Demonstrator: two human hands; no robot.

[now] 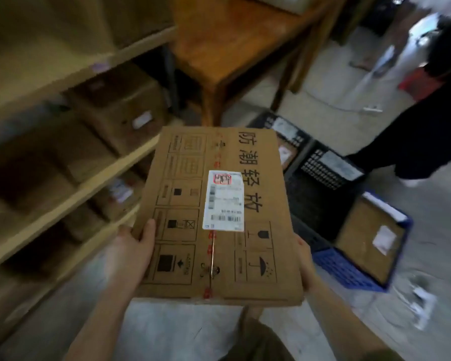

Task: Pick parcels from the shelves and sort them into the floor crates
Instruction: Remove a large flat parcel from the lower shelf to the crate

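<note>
**A box in both hands, ready for a crate**

The person holds one flat brown parcel (214, 217) out in front, up in the air over the floor. It is not on a shelf and not in a crate yet. A white label (224, 201) is stuck on its top, with big dark print beside it.

The left hand (130, 252) holds the near left edge. Its thumb lies on top of the box, and the fingers are tucked under where they cannot be seen. The right hand (303, 264) holds the near right edge, mostly hidden below the box. Both hands are clamped on the parcel.

The shelves (71, 162) are on the left, with more brown boxes sitting on them. They look blurry. The crates are on the floor to the right. The blue crate (349, 272) is nearest and already has a brown box in it. A black crate (320, 178) sits just beyond it, and another dark crate (264, 123) is farther off. A wooden desk (232, 48) stands at the far side. Another person's dark clothes (427, 131) show far right, close to the crates.

So the picking part looks done, and the sorting part comes next. The label is likely what tells which crate is the right one. Then the box must swing to the right and go down low into that crate. The box is wide, so it should stay flat to fit inside the walls.
</note>
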